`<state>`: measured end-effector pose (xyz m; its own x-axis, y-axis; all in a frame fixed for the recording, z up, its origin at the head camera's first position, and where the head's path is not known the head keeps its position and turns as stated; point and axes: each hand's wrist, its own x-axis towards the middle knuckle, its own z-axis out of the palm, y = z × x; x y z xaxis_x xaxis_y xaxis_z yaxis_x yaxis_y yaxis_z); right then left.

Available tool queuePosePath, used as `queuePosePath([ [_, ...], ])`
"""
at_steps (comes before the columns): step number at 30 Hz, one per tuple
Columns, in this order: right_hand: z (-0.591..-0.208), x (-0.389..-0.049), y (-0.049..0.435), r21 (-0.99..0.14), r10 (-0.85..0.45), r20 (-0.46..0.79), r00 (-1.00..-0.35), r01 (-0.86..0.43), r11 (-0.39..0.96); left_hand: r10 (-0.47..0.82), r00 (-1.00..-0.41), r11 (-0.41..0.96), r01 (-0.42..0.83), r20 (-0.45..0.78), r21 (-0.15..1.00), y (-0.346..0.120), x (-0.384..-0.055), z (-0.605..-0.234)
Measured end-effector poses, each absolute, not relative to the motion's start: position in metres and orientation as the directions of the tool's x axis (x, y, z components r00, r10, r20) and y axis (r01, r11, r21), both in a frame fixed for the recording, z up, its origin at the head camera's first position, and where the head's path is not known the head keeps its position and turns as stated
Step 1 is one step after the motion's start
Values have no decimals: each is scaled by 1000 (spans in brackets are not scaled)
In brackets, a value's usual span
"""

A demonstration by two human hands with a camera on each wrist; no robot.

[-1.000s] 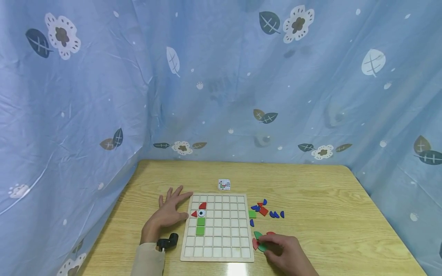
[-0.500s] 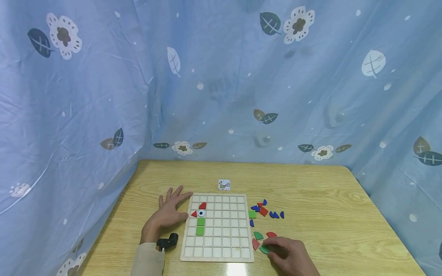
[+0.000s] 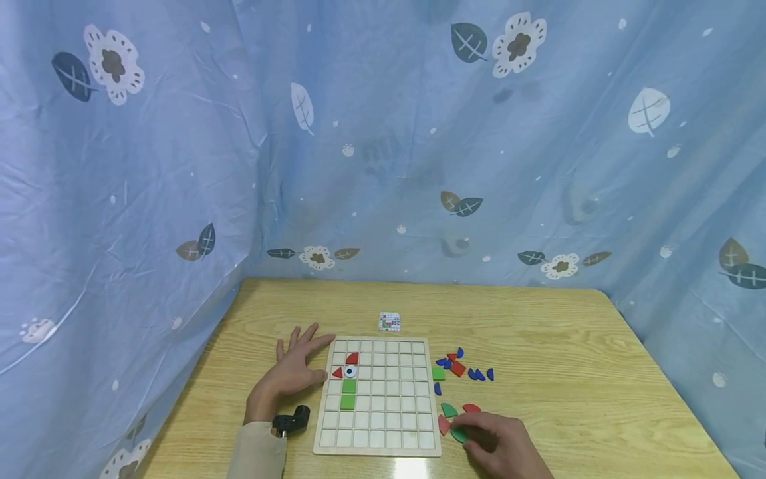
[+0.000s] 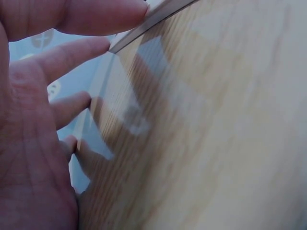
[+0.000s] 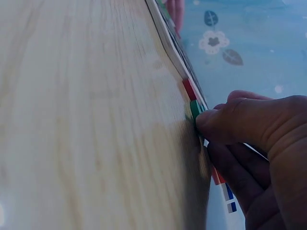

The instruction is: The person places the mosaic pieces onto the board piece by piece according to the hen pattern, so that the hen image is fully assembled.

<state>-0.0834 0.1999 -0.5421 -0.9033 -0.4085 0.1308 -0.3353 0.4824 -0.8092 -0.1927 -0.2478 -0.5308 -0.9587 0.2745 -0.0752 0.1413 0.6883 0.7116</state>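
Observation:
In the head view, my left hand [image 3: 293, 369] lies at the left side of a wooden grid board [image 3: 385, 449], fingers spread. Its thumb and index finger touch the board's edge, as the left wrist view also shows. On the board sit a red quarter-circle, a red triangle [image 3: 338, 372], a round eye tile [image 3: 350, 371] and two green squares [image 3: 348, 394]. Right of the board, my right hand [image 3: 499, 439] pinches a green quarter-circle tile [image 5: 194, 109] low at the table, with thumb and index finger. Another green quarter-circle [image 3: 449, 410] and two red ones lie close by.
A small printed pattern card [image 3: 389, 322] lies behind the board. Several blue half-circle tiles [image 3: 481, 375], a red square [image 3: 457, 368] and a green square [image 3: 439, 374] lie to the board's right. A patterned blue curtain [image 3: 383, 166] hangs behind the wooden table.
My right hand has drawn slightly right and toward me with the green quarter-circle, away from the other green one. My left hand has stayed at the board's edge.

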Motion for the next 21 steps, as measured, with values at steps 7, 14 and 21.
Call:
queuePosePath([
  [7, -541, -82, 200, -731, -380, 186, -906, -386, 563, 272, -959, 689, 139, -76, 711, -247, -193, -532],
  [14, -534, -81, 198, -749, -314, 170, -934, -329, 575, 271, -960, 689, 140, -74, 711, -246, -193, -531],
  [21, -531, -84, 188, -727, -361, 348, -865, -492, 479, 273, -959, 685, 140, -73, 715, -245, -193, -531],
])
